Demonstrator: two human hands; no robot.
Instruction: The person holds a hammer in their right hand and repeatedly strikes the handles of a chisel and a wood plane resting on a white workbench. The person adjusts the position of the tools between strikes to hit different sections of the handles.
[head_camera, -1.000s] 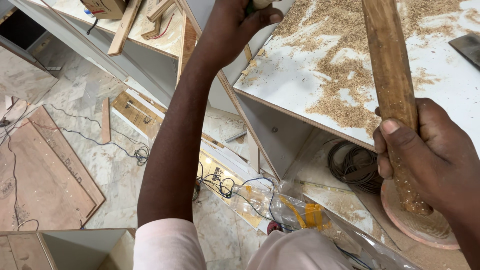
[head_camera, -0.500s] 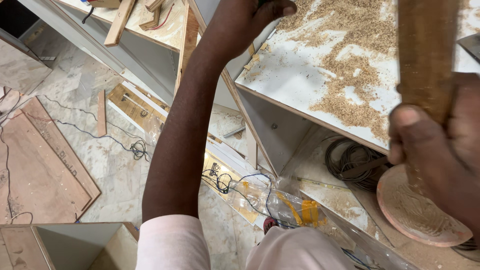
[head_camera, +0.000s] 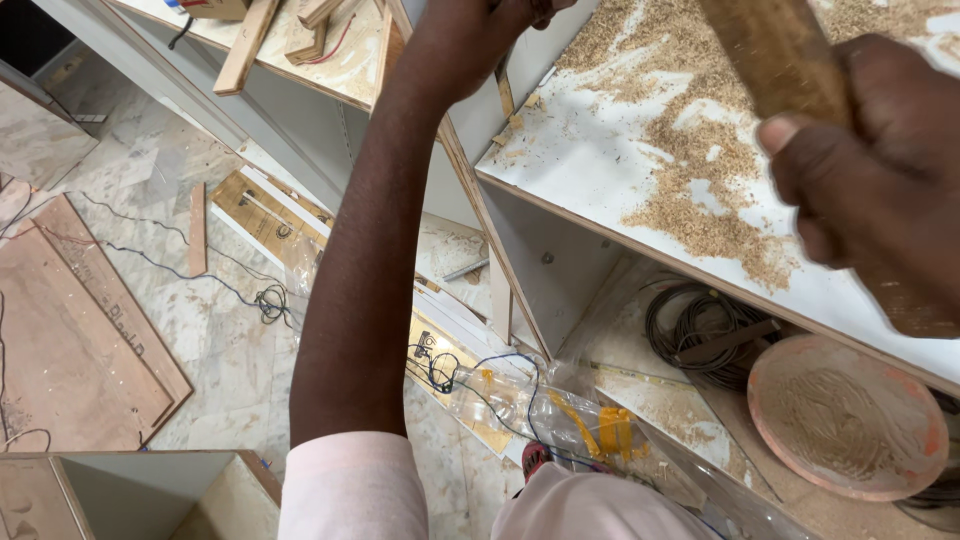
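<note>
Sawdust-strewn white table (head_camera: 600, 170) at two o'clock; right hand (head_camera: 880, 170) grip clenched around brown wooden handle (head_camera: 780, 55), left hand (head_camera: 480, 25) grip unclear at twelve

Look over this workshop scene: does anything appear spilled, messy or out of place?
Yes. Sawdust lies scattered in heaps across the white panel, and loose cables trail over the floor among offcuts.

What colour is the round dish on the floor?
The round dish is pinkish-orange, dusted with sawdust; seen in the head view.
</note>
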